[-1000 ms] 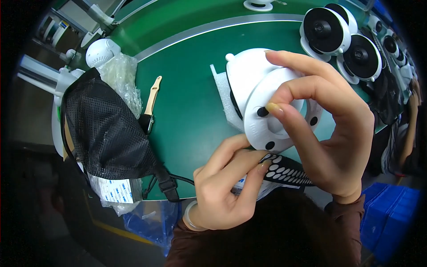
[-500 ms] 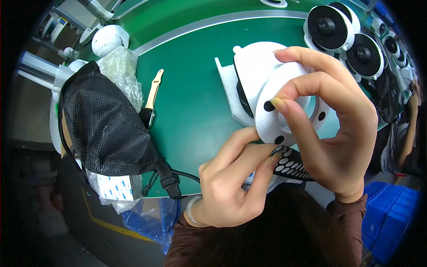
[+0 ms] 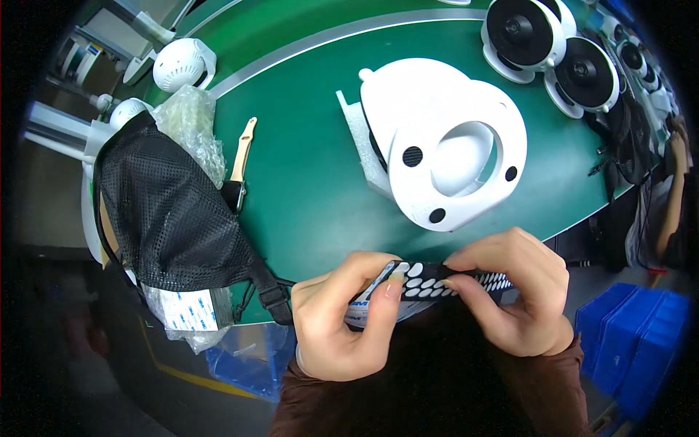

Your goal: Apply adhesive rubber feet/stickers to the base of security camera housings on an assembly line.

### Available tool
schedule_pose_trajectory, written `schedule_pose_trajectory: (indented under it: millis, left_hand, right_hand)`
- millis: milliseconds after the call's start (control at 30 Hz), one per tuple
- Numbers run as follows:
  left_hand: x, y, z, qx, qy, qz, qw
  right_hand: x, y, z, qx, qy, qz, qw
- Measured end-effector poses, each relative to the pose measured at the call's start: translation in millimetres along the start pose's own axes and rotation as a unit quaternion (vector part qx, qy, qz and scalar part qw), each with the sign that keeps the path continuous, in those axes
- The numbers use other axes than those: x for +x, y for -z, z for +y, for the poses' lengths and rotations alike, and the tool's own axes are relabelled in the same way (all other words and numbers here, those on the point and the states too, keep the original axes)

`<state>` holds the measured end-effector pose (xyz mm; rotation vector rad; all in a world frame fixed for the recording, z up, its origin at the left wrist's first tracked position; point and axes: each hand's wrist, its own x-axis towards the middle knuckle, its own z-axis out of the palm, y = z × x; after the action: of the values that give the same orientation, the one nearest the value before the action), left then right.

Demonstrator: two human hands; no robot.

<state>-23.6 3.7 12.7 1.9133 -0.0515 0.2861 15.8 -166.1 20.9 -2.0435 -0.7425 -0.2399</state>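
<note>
My left hand point(image 3: 349, 317) grips one end of a black sticker strip point(image 3: 424, 282) with rows of white oval spots, just past the table's front edge. The thumb and forefinger of my right hand point(image 3: 513, 291) are pinched on the same strip further right; any small piece between those fingertips is hidden. Behind my hands, a white fan-like device point(image 3: 415, 91) lies on its side, its ring-shaped base point(image 3: 408, 200) facing me. Three round black pads point(image 3: 413, 156) sit on that ring. White foam point(image 3: 357, 131) lies against the device's left side.
A black mesh bag point(image 3: 171, 211) lies at the left beside bubble wrap point(image 3: 193, 120) and a beige-handled brush-like tool point(image 3: 244, 149). Several white devices with black round fronts point(image 3: 517, 33) stand at the back right. Blue bins point(image 3: 630, 342) are at the lower right. Another person's arm point(image 3: 673, 197) shows at the far right.
My right hand has left the white ring base and come down to the sticker strip. My left hand has drawn back slightly toward me with the strip. The device has shifted a little.
</note>
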Motion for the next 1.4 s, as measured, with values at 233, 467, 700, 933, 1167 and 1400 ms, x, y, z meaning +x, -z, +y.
schedule_pose_trajectory:
  millis: [233,467,700,933,1167,1400]
  left_hand:
    - [-3.2,-7.6,6.9,0.045,-0.075,0.025,0.996]
    - [-4.4,-14.2,7.7,0.074,-0.092,0.064,0.991]
    - [-2.5,-13.5,5.8,0.088,-0.140,0.064,0.984]
    - [-2.8,-10.7,12.7,0.115,-0.170,0.010,0.979]
    - [-0.4,-14.5,12.2,0.116,-0.131,0.046,0.984]
    - [9.6,-14.3,-1.3,0.075,-0.135,0.104,0.982]
  right_hand:
    - [-1.0,-6.4,1.5,0.064,0.006,0.069,0.996]
    - [-1.5,-3.8,2.1,0.067,0.026,0.070,0.995]
    - [1.9,-3.1,0.5,0.080,0.005,0.069,0.994]
    - [-0.3,2.1,-0.6,0.081,0.015,0.062,0.995]
    - [2.5,4.7,-5.9,0.007,0.005,0.036,0.999]
    - [15.3,31.5,-9.2,-0.052,0.070,0.110,0.990]
